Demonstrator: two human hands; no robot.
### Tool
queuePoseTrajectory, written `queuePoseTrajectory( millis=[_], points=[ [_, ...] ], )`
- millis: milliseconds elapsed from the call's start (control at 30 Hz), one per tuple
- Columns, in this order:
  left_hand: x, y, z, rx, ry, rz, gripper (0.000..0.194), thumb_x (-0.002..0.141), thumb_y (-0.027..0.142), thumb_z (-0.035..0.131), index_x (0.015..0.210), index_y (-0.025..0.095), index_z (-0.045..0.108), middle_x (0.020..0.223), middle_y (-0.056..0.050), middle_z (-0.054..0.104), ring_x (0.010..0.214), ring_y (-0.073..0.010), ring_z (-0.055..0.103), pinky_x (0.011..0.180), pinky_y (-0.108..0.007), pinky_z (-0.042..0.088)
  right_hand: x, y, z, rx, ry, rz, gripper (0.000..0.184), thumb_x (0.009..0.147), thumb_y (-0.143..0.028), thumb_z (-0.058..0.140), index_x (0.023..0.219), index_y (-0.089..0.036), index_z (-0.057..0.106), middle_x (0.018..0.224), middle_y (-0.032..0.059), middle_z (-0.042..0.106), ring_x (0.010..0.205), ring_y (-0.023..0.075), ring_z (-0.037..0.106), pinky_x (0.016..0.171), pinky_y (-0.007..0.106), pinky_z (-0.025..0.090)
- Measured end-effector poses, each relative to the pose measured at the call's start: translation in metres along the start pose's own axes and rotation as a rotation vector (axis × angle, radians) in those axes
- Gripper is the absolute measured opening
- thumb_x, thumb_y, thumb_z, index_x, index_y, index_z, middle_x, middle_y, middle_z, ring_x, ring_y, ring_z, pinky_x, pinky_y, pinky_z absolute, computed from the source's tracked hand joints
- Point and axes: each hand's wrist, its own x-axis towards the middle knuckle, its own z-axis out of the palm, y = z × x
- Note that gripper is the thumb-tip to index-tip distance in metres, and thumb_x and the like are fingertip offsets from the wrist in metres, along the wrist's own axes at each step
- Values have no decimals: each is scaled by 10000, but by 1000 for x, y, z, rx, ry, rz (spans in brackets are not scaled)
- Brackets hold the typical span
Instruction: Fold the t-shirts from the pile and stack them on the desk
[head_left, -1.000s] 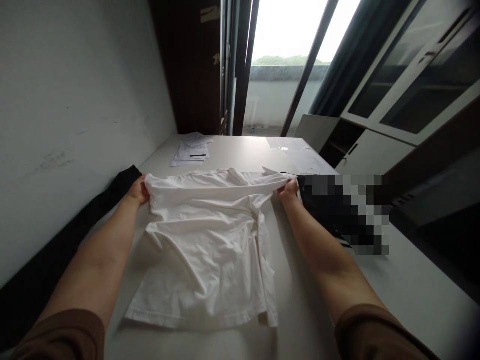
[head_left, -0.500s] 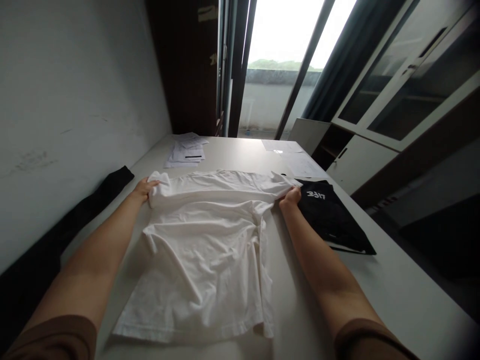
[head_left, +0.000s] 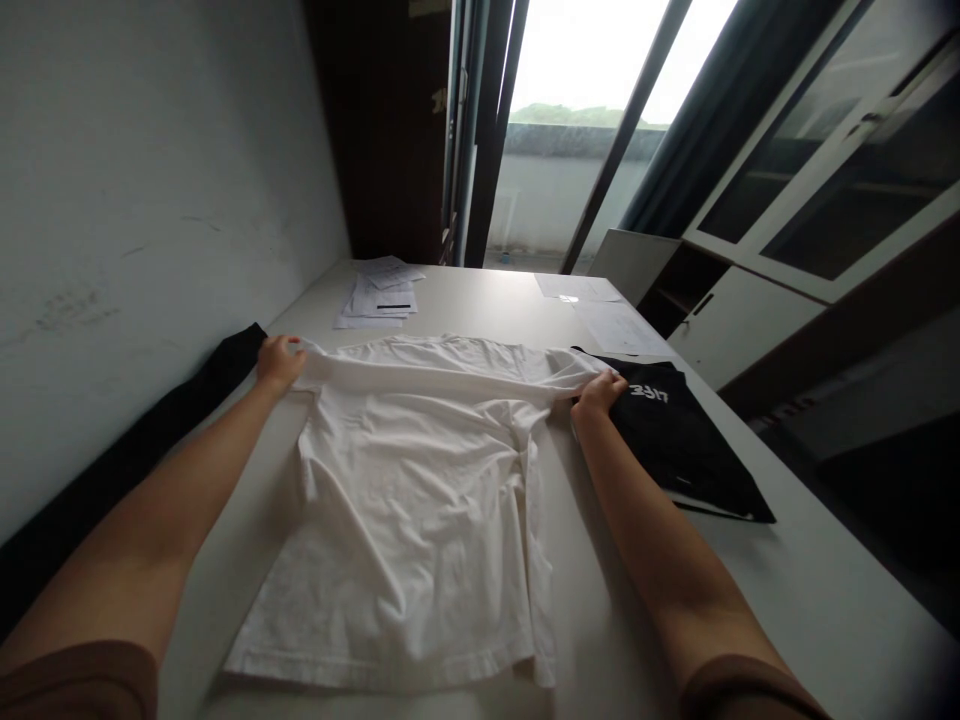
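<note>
The white shirt [head_left: 420, 520] lies spread on the desk [head_left: 480, 303], the left hand [head_left: 280, 363] grasping one sleeve at about 10 o'clock from the shirt's middle, the right hand [head_left: 600, 393] grasping the other at 2 o'clock. Folded black cloth [head_left: 686, 445] lies toward 3 o'clock, papers [head_left: 382, 297] near 12

The shirt [head_left: 420, 520] lies on the table [head_left: 810, 570], near side. Right of the shirt: folded garment [head_left: 682, 440]. Left, along the wall [head_left: 150, 180]: cloth [head_left: 161, 425]. Far left on the table: paper stack [head_left: 379, 298]. Far right: loose sheets [head_left: 619, 328]. Beyond the far edge: window [head_left: 555, 190].
</note>
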Motion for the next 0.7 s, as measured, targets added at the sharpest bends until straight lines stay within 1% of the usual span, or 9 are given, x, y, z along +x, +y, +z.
queuePoseTrajectory(
  millis=[67, 100, 167, 233, 333, 367, 433, 533, 700],
  points=[
    [-30, 31, 8, -16, -125, 297, 304, 879, 191, 570, 1149, 62, 627, 1265, -174, 591, 1245, -271, 482, 1164, -460, 338, -13, -14, -2, -151, 122, -220, 163, 946, -306, 417, 1056, -205, 481, 1107, 92, 531, 1108, 234, 550, 1055, 498, 456],
    [-47, 47, 11, -32, -180, 385, 292, 884, 199, 578, 1143, 81, 638, 1287, -155, 590, 1250, -253, 483, 1179, -446, 323, -22, -22, -4, -225, 113, -361, 188, 943, -310, 445, 1076, -194, 508, 1173, 119, 530, 1180, 251, 518, 1104, 517, 404],
    [-85, 76, 16, -60, -308, 540, 256, 892, 221, 596, 1125, 142, 669, 1263, -105, 625, 1212, -217, 530, 1152, -384, 372, -44, -37, -6, -338, -36, -623, 225, 946, -318, 476, 1100, -178, 561, 1281, 151, 519, 1283, 270, 452, 1157, 527, 326],
    [-128, 101, 17, -81, -407, 668, 272, 912, 278, 609, 1163, 200, 678, 1291, -77, 631, 1216, -204, 553, 1140, -352, 398, -69, -47, -8, -417, -271, -767, 227, 957, -327, 476, 1065, -180, 612, 1276, 138, 562, 1273, 267, 470, 1145, 493, 332],
    [-197, 129, 11, -101, -508, 848, 431, 934, 379, 611, 1340, 234, 607, 1449, -104, 555, 1347, -254, 493, 1182, -436, 368, -107, -49, -13, -523, -808, -761, 241, 972, -335, 465, 951, -204, 666, 992, 71, 681, 980, 217, 609, 938, 349, 456],
    [-218, 136, 7, -102, -506, 884, 492, 941, 402, 603, 1406, 247, 560, 1514, -107, 503, 1412, -276, 437, 1216, -494, 311, -117, -48, -15, -561, -971, -742, 250, 974, -337, 470, 914, -210, 676, 899, 52, 686, 873, 198, 616, 847, 305, 461],
    [-255, 145, -4, -102, -524, 938, 549, 954, 426, 586, 1471, 262, 500, 1566, -102, 452, 1476, -282, 366, 1241, -521, 261, -132, -45, -22, -633, -1164, -738, 255, 975, -336, 489, 877, -216, 691, 826, 37, 687, 774, 176, 606, 742, 262, 426],
    [-292, 145, -23, -97, -534, 915, 528, 968, 420, 559, 1477, 290, 503, 1586, -84, 437, 1492, -268, 356, 1256, -512, 246, -141, -48, -37, -746, -1245, -777, 227, 973, -322, 516, 912, -219, 709, 877, 42, 700, 808, 173, 614, 731, 252, 400],
    [-315, 120, -43, -95, -543, 822, 551, 985, 414, 520, 1530, 363, 455, 1618, -49, 397, 1515, -261, 326, 1263, -521, 244, -145, -67, -66, -999, -1255, -828, 289, 918, -447, 643, 1107, -237, 707, 1073, 87, 670, 1027, 246, 599, 800, 294, 444]
  ],
)
